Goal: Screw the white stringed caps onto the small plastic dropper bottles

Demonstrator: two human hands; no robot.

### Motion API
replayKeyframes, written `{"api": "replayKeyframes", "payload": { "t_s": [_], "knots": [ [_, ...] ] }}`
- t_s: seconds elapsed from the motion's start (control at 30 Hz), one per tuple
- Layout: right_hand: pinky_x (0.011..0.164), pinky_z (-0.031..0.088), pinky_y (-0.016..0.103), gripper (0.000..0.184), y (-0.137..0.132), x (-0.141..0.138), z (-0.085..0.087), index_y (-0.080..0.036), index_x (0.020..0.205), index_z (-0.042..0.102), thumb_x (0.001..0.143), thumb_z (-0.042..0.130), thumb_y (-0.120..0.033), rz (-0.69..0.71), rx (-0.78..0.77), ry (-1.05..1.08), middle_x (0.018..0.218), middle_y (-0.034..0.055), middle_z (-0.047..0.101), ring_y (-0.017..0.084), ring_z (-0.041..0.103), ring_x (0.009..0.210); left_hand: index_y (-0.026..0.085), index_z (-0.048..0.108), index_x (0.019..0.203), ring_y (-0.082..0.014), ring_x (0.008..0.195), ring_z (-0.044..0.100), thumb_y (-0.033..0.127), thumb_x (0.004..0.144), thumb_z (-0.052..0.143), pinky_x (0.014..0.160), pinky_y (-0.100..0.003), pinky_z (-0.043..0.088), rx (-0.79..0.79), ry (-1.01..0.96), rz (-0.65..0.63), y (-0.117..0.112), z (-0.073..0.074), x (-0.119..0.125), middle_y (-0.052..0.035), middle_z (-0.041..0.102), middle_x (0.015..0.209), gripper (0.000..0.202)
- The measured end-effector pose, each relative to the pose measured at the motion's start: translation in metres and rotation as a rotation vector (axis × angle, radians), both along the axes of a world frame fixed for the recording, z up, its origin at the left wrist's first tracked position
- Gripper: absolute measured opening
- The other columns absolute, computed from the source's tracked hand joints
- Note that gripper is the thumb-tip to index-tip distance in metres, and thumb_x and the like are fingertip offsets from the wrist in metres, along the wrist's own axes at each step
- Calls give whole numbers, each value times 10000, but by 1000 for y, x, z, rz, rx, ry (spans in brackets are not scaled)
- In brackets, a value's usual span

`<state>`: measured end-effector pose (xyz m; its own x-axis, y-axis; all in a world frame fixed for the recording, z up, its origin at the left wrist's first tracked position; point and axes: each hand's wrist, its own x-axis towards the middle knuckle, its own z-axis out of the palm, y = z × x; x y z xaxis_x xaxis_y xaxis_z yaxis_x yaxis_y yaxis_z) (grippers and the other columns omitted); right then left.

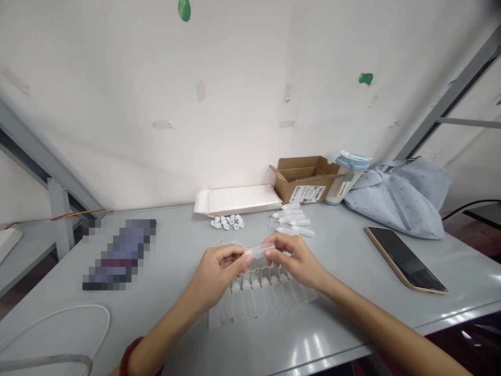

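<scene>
Between my two hands is a small translucent plastic tube (260, 250), lying nearly level above the table. My left hand (221, 271) pinches its left end, where a thin white string trails off behind the fingers. Thumb and fingers of my right hand (295, 258) grip its right end. Just below, a row of similar tubes (260, 302) with white tops and strings lies side by side, partly covered by my hands. Farther back are several more tubes (294, 220) with strings, and a cluster of small white caps (227, 222).
A white padded envelope (242, 199), an open cardboard box (303, 180) and a blue-lidded cup (348, 177) stand along the wall. To the right are a light blue fabric bag (399, 198) and a phone (405, 258). A blurred dark item (121, 256) lies left, near a white cable (105, 313).
</scene>
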<state>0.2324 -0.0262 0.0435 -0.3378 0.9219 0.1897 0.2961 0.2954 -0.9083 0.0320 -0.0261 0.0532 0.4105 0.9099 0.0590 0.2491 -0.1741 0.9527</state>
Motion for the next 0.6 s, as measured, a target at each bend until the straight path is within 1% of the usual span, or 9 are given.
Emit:
{"api": "replayKeyframes", "payload": {
  "t_s": [0.07, 0.13, 0.2, 0.23, 0.27, 0.33, 0.4, 0.5, 0.6],
  "knots": [
    [531, 381, 230, 273, 0, 0, 0, -154, 809, 608, 868, 528, -408, -5, -15, -2, 592, -5, 598, 109, 518, 537, 163, 661, 778, -118, 597, 539, 267, 838, 552, 542, -209, 434, 185, 44, 13, -2, -4, 1, -10, 612, 669, 162],
    [521, 370, 228, 287, 1, 0, 0, -151, 796, 602, 865, 525, -419, -7, -37, 17, 564, -13, 571, 107, 505, 524, 160, 656, 823, -119, 612, 549, 194, 837, 551, 574, -218, 442, 456, 78, 40, -3, -9, 2, -21, 634, 706, 112],
    [511, 359, 225, 295, 1, 0, -1, -150, 788, 591, 854, 533, -431, 6, -64, 64, 553, -21, 543, 102, 490, 516, 155, 646, 873, -122, 641, 559, 131, 836, 540, 608, -226, 451, 700, 81, 66, -4, -14, 3, -35, 646, 742, 114],
    [510, 356, 224, 296, 1, 0, -1, -150, 792, 589, 849, 539, -435, 13, -74, 89, 552, -25, 531, 100, 484, 515, 154, 639, 891, -123, 651, 561, 114, 836, 534, 615, -227, 453, 767, 73, 77, -4, -15, 3, -40, 649, 757, 125],
    [511, 356, 224, 294, 1, 1, -1, -150, 800, 589, 846, 543, -436, 16, -78, 110, 554, -27, 524, 99, 481, 518, 156, 633, 897, -122, 653, 562, 112, 837, 532, 615, -226, 453, 786, 70, 86, -5, -15, 3, -40, 649, 765, 125],
    [513, 356, 222, 284, 1, 1, -1, -150, 827, 596, 849, 544, -428, 12, -74, 135, 569, -25, 527, 100, 481, 530, 164, 629, 878, -121, 646, 563, 150, 840, 544, 618, -228, 453, 694, 85, 94, -5, -14, 3, -32, 648, 764, 95],
    [520, 362, 223, 263, 1, 0, -1, -152, 853, 604, 852, 549, -410, 8, -53, 141, 596, -17, 545, 105, 490, 553, 172, 633, 830, -124, 644, 569, 232, 858, 534, 612, -227, 451, 486, 99, 82, -5, -10, 2, -23, 645, 751, 119],
    [558, 393, 236, 220, 0, -1, -1, -164, 880, 617, 847, 570, -376, 19, 20, 132, 685, 8, 593, 120, 521, 617, 168, 621, 700, -132, 645, 575, 366, 897, 453, 591, -220, 452, 167, 72, 44, -5, -3, 1, -20, 629, 697, 326],
    [605, 422, 256, 186, -1, -2, -2, -179, 910, 625, 847, 577, -347, 25, 100, 109, 771, 25, 619, 136, 544, 675, 157, 601, 639, -127, 597, 560, 438, 906, 399, 586, -223, 452, -34, 29, -2, -5, 0, 2, -14, 599, 626, 438]
  ]
}}
